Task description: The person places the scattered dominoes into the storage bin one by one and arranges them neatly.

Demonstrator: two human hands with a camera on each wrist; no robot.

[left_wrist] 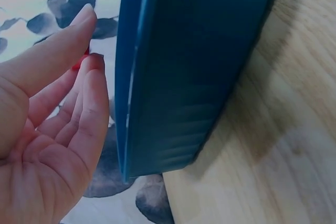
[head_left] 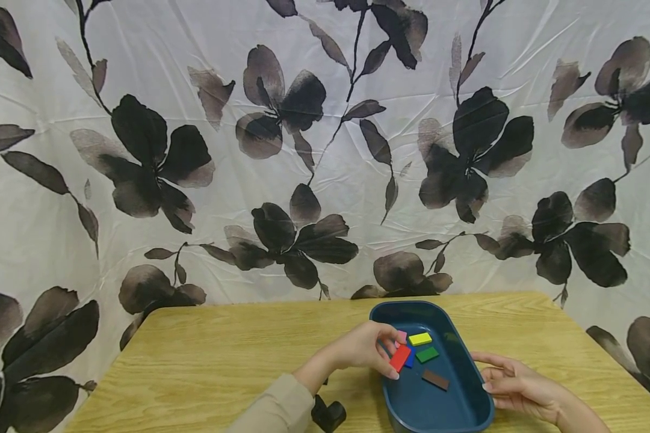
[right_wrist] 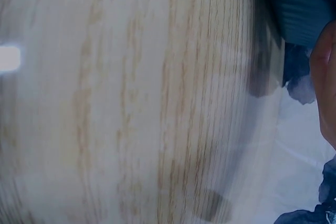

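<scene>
A red block (head_left: 400,358) is pinched between the thumb and fingers of my left hand (head_left: 364,347), over the left side of a dark blue bin (head_left: 466,385). Inside the bin lie a yellow block (head_left: 420,339), a green block (head_left: 427,355) and a brown block (head_left: 436,380). Partly hidden behind the red one are a blue block (head_left: 410,357) and a pink block (head_left: 401,337). My right hand (head_left: 520,388) holds the bin's right wall, thumb at the rim and fingers along the outside. In the left wrist view only a sliver of red shows between the fingertips.
The bin stands on a wood-grain table (head_left: 238,355). A black object (head_left: 328,414) sits by the left sleeve, partly covered by it. Behind the table's far edge hangs a white cloth (head_left: 325,180) with dark flowers.
</scene>
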